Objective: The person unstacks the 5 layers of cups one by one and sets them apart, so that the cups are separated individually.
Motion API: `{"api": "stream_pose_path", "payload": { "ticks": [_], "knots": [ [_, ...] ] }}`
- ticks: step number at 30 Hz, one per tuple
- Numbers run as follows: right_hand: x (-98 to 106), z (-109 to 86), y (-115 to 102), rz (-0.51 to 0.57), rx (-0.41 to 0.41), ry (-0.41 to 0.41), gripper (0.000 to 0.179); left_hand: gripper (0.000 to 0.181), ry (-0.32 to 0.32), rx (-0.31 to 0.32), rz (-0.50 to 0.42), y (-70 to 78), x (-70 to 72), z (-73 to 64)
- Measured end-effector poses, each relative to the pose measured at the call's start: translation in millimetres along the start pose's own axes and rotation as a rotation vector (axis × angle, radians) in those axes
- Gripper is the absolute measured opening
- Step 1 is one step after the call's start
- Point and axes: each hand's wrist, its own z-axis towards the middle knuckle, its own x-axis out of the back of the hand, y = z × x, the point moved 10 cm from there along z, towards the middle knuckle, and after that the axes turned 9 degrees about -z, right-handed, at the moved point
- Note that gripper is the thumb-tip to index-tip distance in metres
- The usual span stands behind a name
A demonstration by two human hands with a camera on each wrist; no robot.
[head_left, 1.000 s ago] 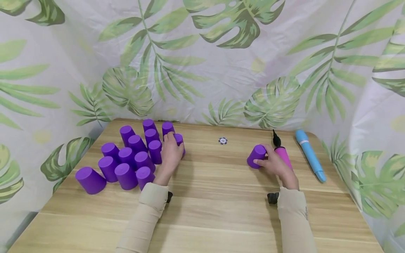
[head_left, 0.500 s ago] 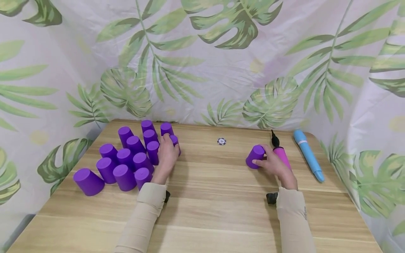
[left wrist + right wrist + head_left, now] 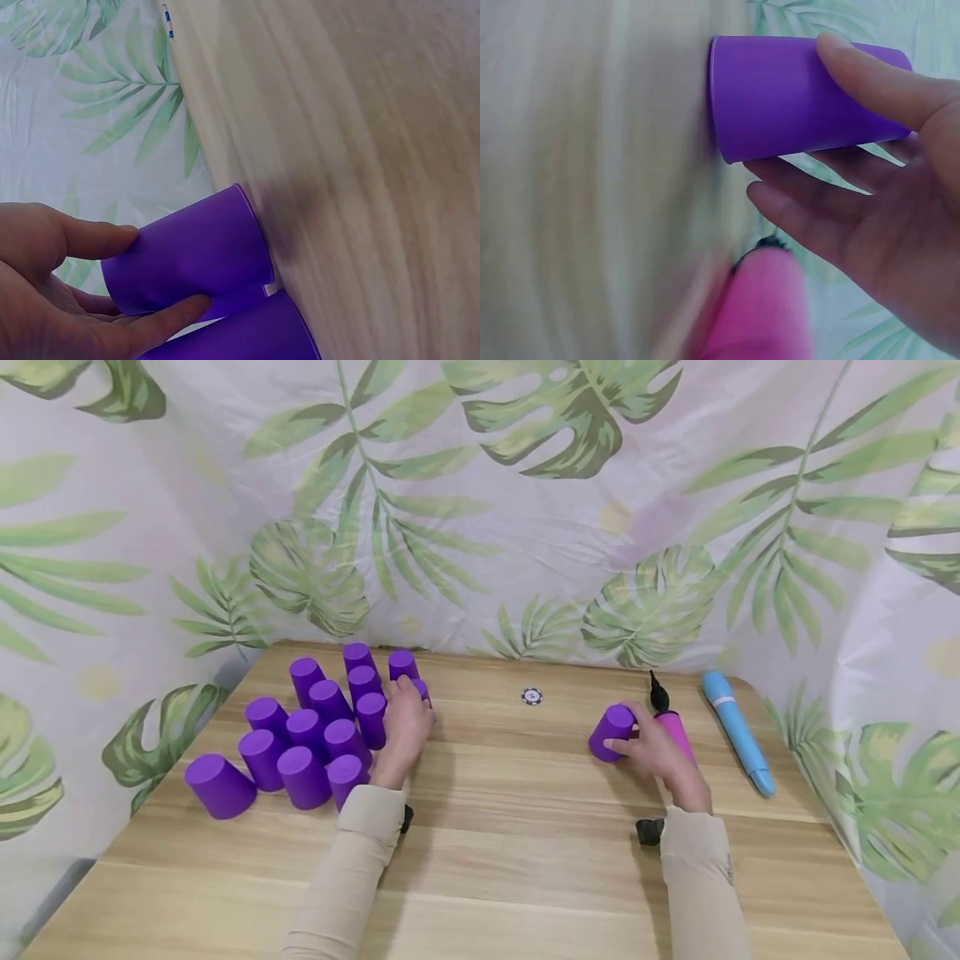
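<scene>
My left hand (image 3: 407, 725) grips an upside-down purple plastic cup (image 3: 191, 251) at the right side of a group of similar cups. Thumb and fingers hold it from opposite sides in the left wrist view, and a neighbouring purple cup (image 3: 262, 334) stands close beside it. Farther right, another inverted purple cup (image 3: 795, 94) is between the thumb and fingers of my right hand (image 3: 660, 753), its rim right at the wooden table (image 3: 510, 860). A pink hand pump (image 3: 757, 311) with a black nozzle lies just beside this hand.
Several upside-down purple cups (image 3: 303, 777) stand grouped on the left. A poker chip (image 3: 532, 696) lies toward the back, between the hands. At the right is a light blue pump-like tube (image 3: 738, 735). A leaf-patterned curtain (image 3: 525, 527) hangs behind the table.
The head view sways slightly left, then back right. Both hands keep their hold on their cups at the same spots on the table.
</scene>
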Motion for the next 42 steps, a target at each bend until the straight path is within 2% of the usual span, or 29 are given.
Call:
{"api": "stream_pose_path", "payload": {
  "ticks": [3,4,6,10,11,16,22,27,32,36,42],
  "knots": [
    [1.8,0.8,-21.4,-0.027,0.058,0.033,0.063,0.038,0.013,0.001,-0.003,0.3,1.8,-0.3],
    [0.6,1.0,-30.7,-0.040,0.080,0.041,0.064,0.037,0.036,-0.020,0.003,-3.1,-0.3,3.2],
    [-6.8,1.5,-51.4,-0.045,0.123,0.042,0.064,0.037,0.036,-0.018,0.004,-2.2,0.7,3.5],
    [-41.1,4.1,-93.6,-0.023,0.175,-0.018,0.066,0.041,0.008,-0.009,0.006,-0.7,2.4,5.2],
    [-52.1,4.9,-104.1,-0.008,0.193,-0.039,0.065,0.042,-0.024,0.010,0.006,3.9,5.2,2.5],
    [-101.7,6.9,-140.3,0.004,0.275,-0.113,0.064,0.043,-0.074,-0.011,0.077,14.7,3.7,5.6],
    [-131.5,8.6,-172.6,-0.004,0.370,-0.127,0.064,0.043,-0.157,-0.016,0.142,21.7,4.7,8.3],
    [-152.3,12.5,-196.9,-0.062,0.389,-0.127,0.065,0.038,-0.206,-0.001,0.151,16.9,12.4,10.1],
    [-169.3,19.5,-210.1,-0.084,0.384,-0.122,0.065,0.033,-0.255,0.027,0.140,13.3,13.2,12.7],
    [-181.7,24.3,-219.9,-0.113,0.398,-0.116,0.067,0.036,-0.277,0.055,0.140,8.1,12.4,12.4],
    [-190.2,32.0,-231.8,-0.154,0.420,-0.101,0.065,0.038,-0.279,0.032,0.147,11.0,12.2,13.5]
  ]
}}
